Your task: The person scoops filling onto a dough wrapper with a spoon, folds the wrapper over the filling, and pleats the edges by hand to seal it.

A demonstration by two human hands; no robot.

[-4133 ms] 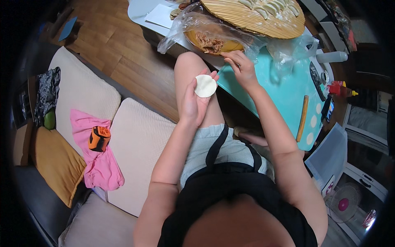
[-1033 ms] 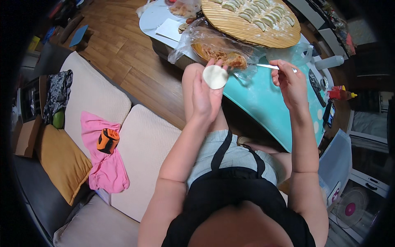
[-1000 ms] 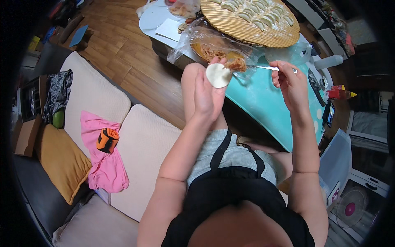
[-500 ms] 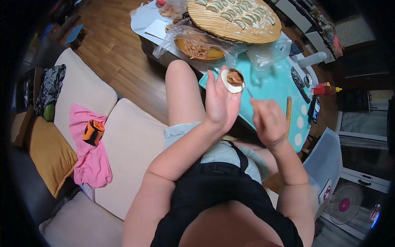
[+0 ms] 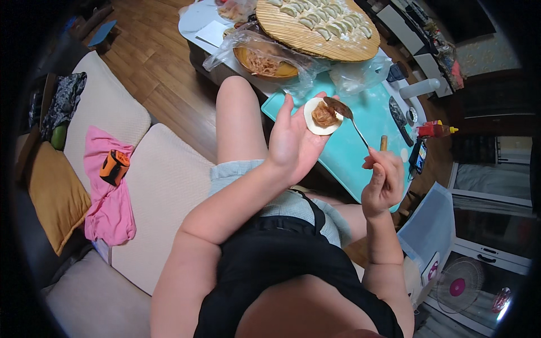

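My left hand (image 5: 295, 138) is palm up, fingers stretched out, bearing a round white dumpling wrapper (image 5: 313, 124). A lump of brownish meat filling (image 5: 325, 116) sits in the middle of the wrapper. My right hand (image 5: 384, 183) grips a metal spoon (image 5: 359, 132) by the end of its handle. The spoon's bowl lies at the filling's upper right edge, seemingly touching it. Behind the hands, an orange-brown bowl (image 5: 241, 56) partly wrapped in clear plastic contains more filling. Folded dumplings (image 5: 332, 27) lie on a round, floured wooden tray (image 5: 293, 38).
A turquoise mat (image 5: 360, 163) covers the near table. On it, a rolling pin (image 5: 384, 143) shows beside my right hand. A plastic bag (image 5: 358, 73), a red bottle (image 5: 431, 129) and a phone (image 5: 418, 156) are towards the right. A pink cloth (image 5: 107, 208) lies on the sofa at left.
The spoon's bowl has shifted to the filling's upper right edge, leaving the filling more exposed on the wrapper. My right hand has turned and moved slightly lower right. The whole view has shifted somewhat.
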